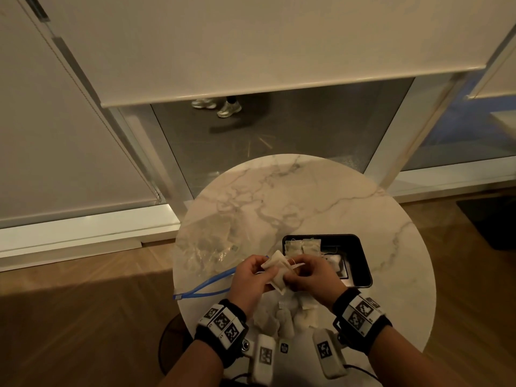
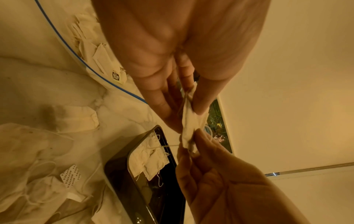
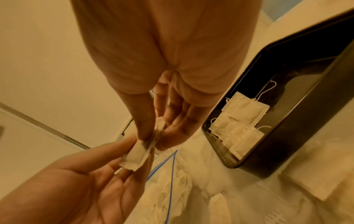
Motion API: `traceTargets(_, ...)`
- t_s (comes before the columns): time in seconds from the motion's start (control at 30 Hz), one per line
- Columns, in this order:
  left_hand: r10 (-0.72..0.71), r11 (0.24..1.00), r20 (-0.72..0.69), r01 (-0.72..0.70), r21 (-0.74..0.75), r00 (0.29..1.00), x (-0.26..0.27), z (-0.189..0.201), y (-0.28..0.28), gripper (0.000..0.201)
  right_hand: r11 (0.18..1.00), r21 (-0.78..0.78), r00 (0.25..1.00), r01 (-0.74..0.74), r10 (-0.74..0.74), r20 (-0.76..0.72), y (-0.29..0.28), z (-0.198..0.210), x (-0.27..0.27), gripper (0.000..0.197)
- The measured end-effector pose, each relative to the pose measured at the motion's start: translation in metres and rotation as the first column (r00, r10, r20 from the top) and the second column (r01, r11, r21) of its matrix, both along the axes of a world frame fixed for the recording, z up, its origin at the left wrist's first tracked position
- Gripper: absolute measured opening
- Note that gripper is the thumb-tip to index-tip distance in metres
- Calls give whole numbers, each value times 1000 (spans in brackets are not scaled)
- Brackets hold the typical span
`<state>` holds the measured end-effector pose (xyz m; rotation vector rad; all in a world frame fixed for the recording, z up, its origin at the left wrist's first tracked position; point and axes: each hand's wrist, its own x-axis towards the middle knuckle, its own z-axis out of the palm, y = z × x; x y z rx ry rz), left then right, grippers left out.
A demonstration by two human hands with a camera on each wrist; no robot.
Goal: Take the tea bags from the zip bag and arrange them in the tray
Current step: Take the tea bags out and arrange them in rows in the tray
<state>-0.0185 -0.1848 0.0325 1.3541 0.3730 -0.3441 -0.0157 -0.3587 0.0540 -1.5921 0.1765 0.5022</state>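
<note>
Mid-transfer, I judge: my left hand (image 1: 252, 277) and right hand (image 1: 312, 272) both pinch one tea bag (image 1: 275, 268); next, lay it flat in the tray (image 1: 360, 263).

I see a dim, warm-lit room in the head view, a dark shadow band across the wood floor (image 1: 83, 308) and straight lines bowing at the edges, while both wrist views carry a heavy yellow cast, soft grainy detail and strongly stretched close-up shapes.
</note>
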Motion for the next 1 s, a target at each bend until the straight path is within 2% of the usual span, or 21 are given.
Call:
traceTargets(0.07,0,1000,2,0,4,1000,-1,-2,2,8,999,-20,999,-25,24,-21,3,-1,-3,29)
traceTargets(0.27,-28,998,27,26,65,999,-1,-6,4,16,999,-21,997,30,-31,-65,3,-3,-8,29)
traceTargets(0.4,0,988,52,-8,157,999,0,-9,5,16,993,-116,1000,15,-17,-20,-6,-9,-6,19)
traceTargets(0.53,72,973,69,-85,214,995,2,-8,9,17,965,-250,996,79,-64,66,-32,-34,6,13)
traceTargets(0.63,90,962,79,-108,250,993,3,-10,11,13,906,-399,988,144,-109,108,-58,-54,22,17)
traceTargets(0.8,136,961,63,-147,233,989,3,-10,13,10,791,-598,992,125,-97,80,-85,-73,44,17)
traceTargets(1.0,155,959,70,-167,231,985,7,-8,12,10,665,-745,998,-55,21,-54,-89,-91,73,13)
